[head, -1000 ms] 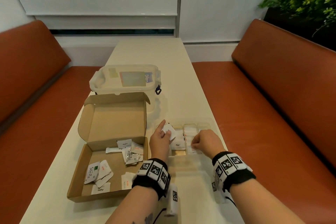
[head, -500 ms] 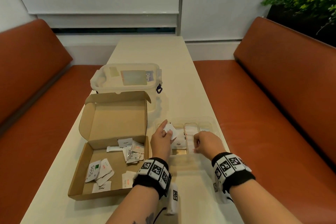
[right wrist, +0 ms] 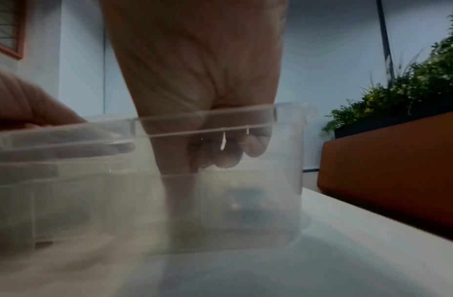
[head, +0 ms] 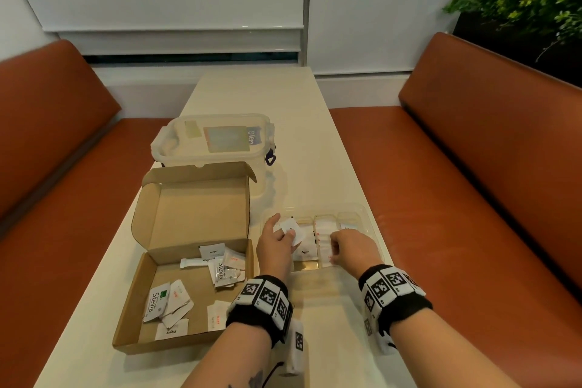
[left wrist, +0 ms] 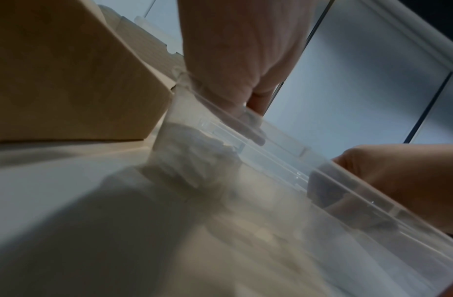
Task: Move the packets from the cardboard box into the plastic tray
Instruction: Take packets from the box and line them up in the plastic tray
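Left hand (head: 273, 244) pinches a white packet (head: 291, 230) over the left end of the clear plastic tray (head: 367, 214), just right of the open cardboard box (head: 189, 230) on the desk (head: 315, 142). More packets (head: 220, 268) lie in the box. Right hand (head: 351, 247) is curled down inside a middle tray compartment; can't tell if it holds anything.

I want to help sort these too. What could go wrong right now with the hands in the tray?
1. The left hand pinches a white packet over the plastic tray; it might drop into the wrong slot.
2. The right hand has curled fingers down among packets already in the tray; pulling out could flick some loose.
3. The tray sits near the table edge, so a nudge may push it off.
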{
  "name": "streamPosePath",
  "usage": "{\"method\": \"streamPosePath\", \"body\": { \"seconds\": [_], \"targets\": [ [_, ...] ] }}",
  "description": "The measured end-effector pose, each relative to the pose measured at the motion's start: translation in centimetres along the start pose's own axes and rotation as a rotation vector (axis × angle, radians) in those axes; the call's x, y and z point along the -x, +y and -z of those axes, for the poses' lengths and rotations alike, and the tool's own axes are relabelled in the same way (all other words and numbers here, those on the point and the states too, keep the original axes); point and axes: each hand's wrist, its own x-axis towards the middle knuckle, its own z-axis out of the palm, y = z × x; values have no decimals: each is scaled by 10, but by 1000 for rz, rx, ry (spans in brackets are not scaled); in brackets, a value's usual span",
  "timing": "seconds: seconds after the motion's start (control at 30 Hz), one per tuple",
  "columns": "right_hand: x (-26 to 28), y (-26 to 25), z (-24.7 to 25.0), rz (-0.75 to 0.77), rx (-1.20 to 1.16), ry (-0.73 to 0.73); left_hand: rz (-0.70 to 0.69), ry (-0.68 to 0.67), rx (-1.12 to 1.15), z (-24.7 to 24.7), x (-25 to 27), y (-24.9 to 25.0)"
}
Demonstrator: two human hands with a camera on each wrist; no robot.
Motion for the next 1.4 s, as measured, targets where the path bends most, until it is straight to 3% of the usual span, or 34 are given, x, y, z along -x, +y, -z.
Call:
{"method": "streamPosePath", "body": {
  "seconds": [0.17, 0.4, 0.6, 0.9, 1.2, 1.3, 1.4],
  "targets": [
    [4, 1, -6, -74, -235, 119, -66, 56, -204, -3, 4, 6],
    [10, 2, -17, -91, -334, 232, -288, -54, -760, -8, -5, 20],
    [12, 2, -18, -103, -343, 243, -313, -177, -1082, -12, -12, 27],
    [11, 2, -20, -92, -360, 244, -205, -304, -973, -8, -21, 26],
    [7, 2, -21, -92, -390, 265, -189, -183, -746, 4, -21, 24],
    [4, -1, -17, -57, -501, 318, -149, -110, -476, 6, -19, 26],
    [1, -15, -8, -21, -811, 289, -56, -94, -150, 5, -13, 28]
  ]
}}
